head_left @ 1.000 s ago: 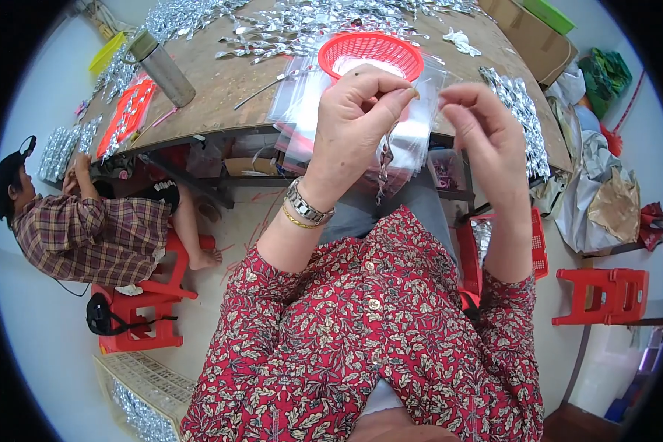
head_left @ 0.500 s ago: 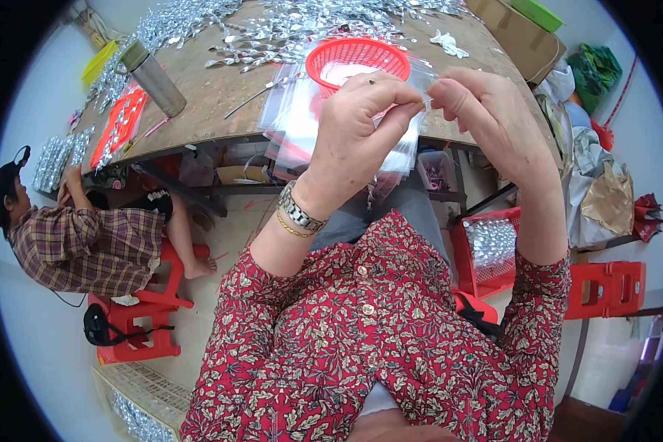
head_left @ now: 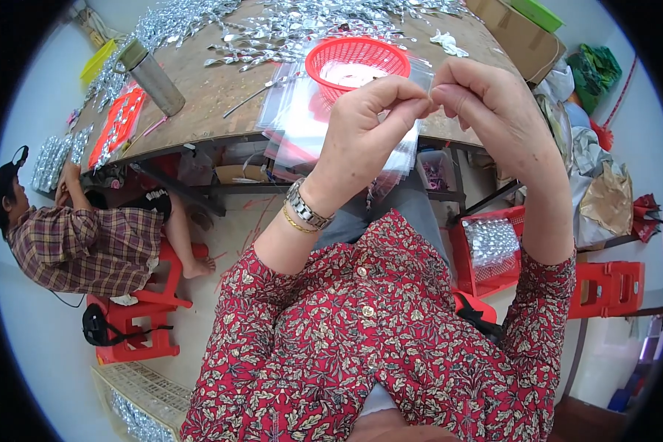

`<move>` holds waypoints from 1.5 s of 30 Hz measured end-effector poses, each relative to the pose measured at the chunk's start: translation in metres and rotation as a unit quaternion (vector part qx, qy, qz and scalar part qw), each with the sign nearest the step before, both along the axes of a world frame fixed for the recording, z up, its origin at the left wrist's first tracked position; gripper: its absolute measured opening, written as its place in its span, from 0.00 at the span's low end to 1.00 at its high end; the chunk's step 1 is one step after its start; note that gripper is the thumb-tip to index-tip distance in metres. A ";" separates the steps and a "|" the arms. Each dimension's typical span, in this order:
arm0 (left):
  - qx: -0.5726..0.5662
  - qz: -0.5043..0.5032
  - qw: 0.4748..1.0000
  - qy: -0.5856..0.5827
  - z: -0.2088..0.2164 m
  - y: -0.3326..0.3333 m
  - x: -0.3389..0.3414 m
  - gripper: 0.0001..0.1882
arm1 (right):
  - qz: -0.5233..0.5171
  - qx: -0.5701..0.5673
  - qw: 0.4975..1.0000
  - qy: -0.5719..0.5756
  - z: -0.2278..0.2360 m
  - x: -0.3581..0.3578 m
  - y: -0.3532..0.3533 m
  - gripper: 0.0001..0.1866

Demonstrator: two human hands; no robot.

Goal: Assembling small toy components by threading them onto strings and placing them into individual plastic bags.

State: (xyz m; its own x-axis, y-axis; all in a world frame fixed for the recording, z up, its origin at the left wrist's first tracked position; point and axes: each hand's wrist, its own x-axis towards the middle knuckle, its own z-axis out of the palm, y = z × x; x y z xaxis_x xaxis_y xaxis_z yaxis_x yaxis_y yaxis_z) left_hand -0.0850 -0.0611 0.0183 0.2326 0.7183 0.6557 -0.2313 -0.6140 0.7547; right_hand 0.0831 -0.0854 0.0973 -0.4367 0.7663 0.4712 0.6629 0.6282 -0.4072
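foil strip (head_left: 370, 194), silvery and twisted, is dangling above the grey-blue trousers (head_left: 415, 214), below the left hand (head_left: 365, 129); that hand is hiding its upper end. being thin, it is probably feeling light, soft and a little slippery, and likely creasing under any hard squeeze, so its narrow end is looking like the best place for a gentle pinch. the left hand's thumb and finger are pinching narrow, and the right hand (head_left: 497, 114) is curling its own tips against them; whatever is sitting between is too small to tell. farther off, clear plastic sleeves (head_left: 302, 121) are overhanging the tabletop (head_left: 206, 103), a red basket (head_left: 331, 90) is standing behind, and loose silver strips (head_left: 272, 50) are spreading beyond.
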 end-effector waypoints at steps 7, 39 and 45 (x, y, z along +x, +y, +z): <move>-0.117 -0.122 0.983 -0.075 -0.005 0.007 0.001 0.06 | 0.027 -0.104 0.990 0.095 0.000 0.009 0.008 0.08; -0.192 -0.131 0.955 -0.181 -0.029 0.033 0.013 0.05 | 0.035 0.068 0.986 0.147 -0.058 0.002 0.021 0.02; -0.194 -0.073 0.971 -0.122 -0.023 0.028 0.007 0.07 | 0.028 0.189 0.981 -0.021 -0.044 0.003 0.016 0.03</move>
